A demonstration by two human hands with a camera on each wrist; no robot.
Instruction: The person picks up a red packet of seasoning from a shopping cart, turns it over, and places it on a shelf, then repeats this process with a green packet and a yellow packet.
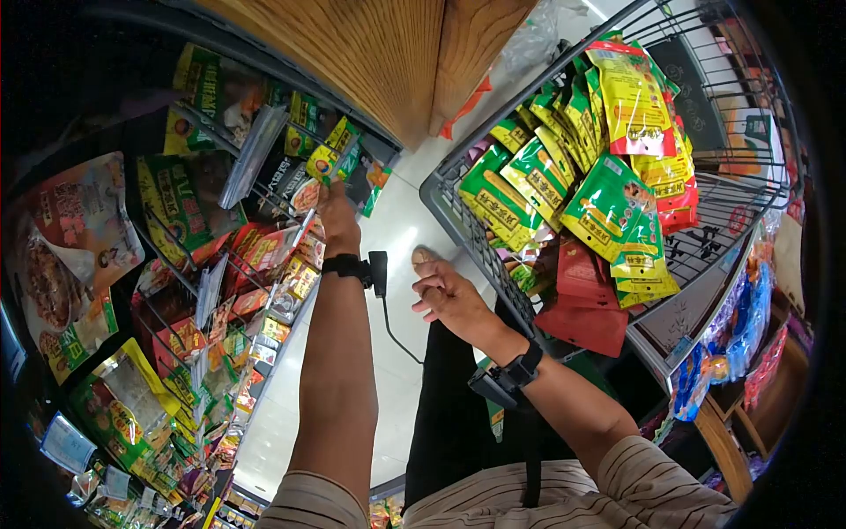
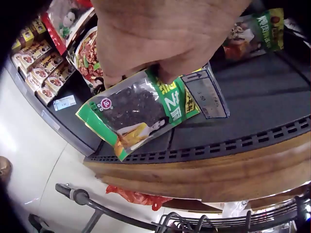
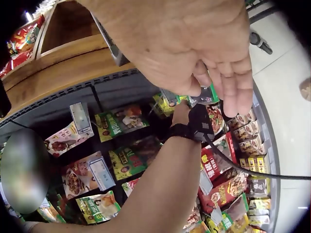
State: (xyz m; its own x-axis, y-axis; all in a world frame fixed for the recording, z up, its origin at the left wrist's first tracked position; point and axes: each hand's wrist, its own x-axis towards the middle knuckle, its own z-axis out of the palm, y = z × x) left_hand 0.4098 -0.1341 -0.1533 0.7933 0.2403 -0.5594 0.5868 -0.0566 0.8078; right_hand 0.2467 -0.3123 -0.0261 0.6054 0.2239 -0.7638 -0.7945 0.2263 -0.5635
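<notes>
My left hand reaches to the corner of the shelf rack and pinches the top of a green packet with a clear window. Dark contents show through that window in the left wrist view. Beside the packet hangs a price tag. My right hand hovers near the cart's edge with its fingers loosely bent and nothing in them. Seen from the right wrist, the right hand overlaps the view of the rack and the left arm.
On the right stands a shopping cart heaped with green and yellow packets and red packets. Hanging packets and price tags fill the rack on the left. A wooden panel rises ahead, and pale floor lies between rack and cart.
</notes>
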